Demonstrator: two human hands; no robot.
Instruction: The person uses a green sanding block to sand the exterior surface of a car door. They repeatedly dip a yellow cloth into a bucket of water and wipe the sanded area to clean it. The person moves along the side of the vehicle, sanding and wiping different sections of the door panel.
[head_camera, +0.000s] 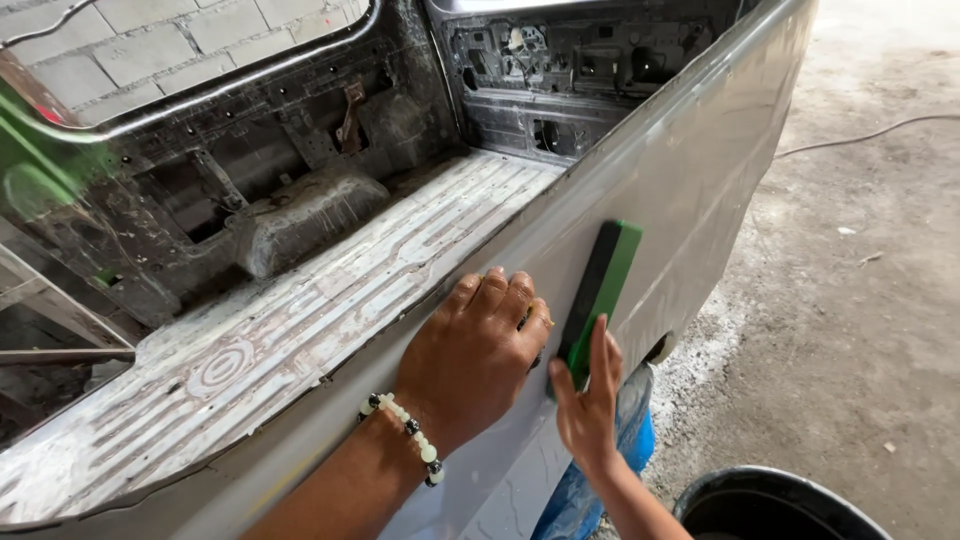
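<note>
right hand (588, 400) fingers clamped on the green sanding block (598, 292), left hand (475, 355) spread flat on the grey body panel (700, 170) — I'd keep that block flush

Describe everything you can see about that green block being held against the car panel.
The green block is a long, flat rectangular bar, bright green on its outer face with a dark, almost black layer on the side turned to the grey panel. It stands nearly upright, leaning slightly right, pressed flat against the panel. The right hand grips its lower end; the left hand rests on the panel just beside it.
</note>
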